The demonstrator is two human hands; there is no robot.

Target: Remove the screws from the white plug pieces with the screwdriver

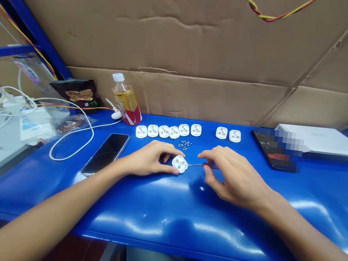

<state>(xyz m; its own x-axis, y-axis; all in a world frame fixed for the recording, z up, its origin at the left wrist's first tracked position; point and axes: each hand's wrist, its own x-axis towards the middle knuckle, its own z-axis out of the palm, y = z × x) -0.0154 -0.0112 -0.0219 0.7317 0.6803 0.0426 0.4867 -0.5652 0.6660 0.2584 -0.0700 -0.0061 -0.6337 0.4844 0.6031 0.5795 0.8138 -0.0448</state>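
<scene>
Between thumb and fingers, my left hand (151, 158) grips a small white plastic housing (179, 164) with metal parts in its face. My right hand (232, 174) is closed around the red handle of a screwdriver (205, 164); its thin shaft points left and its tip meets the housing's right edge. Just beyond the housing lies a small pile of screws (184, 145). Several similar white housings (165, 131) form a row behind the pile, and two more (221, 133) sit farther right. Whether the tip is seated in a screw is too small to tell.
A dark phone (106, 154) lies left of my left hand, near a white cable (70, 159). A drink bottle (127, 101) stands at the back. On the right are another phone (274, 150) and a white box (323, 140). Cardboard (185, 42) walls the blue table's (156, 214) rear.
</scene>
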